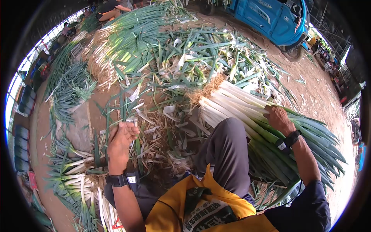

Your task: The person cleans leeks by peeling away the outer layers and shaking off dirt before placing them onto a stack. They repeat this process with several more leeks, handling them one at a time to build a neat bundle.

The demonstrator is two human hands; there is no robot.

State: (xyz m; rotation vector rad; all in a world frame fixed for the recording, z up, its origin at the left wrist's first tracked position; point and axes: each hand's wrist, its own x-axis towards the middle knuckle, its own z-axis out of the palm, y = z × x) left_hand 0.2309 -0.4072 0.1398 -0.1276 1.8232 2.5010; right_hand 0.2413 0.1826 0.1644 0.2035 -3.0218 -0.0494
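Observation:
A thick bundle of large green onions (232, 100) lies beside my right knee, roots toward the middle and dark leaves to the right. Over its upper stalks, my right hand (279, 119) has its fingers curled on a green onion. My left hand (123, 138) is raised on the left, above the littered ground, with fingers loosely bent and no visible item in it. Peeled skins and leaf scraps (152, 127) lie around and below it. More green onions (79, 179), white stalks showing, lie at the lower left near my left forearm.
A big heap of unpeeled green onions (131, 34) lies at the back left. Behind the bundle is a pile of leaf waste (216, 54). A blue three-wheeled vehicle (266, 19) stands at the back right. Another person (110, 9) is at the far left back.

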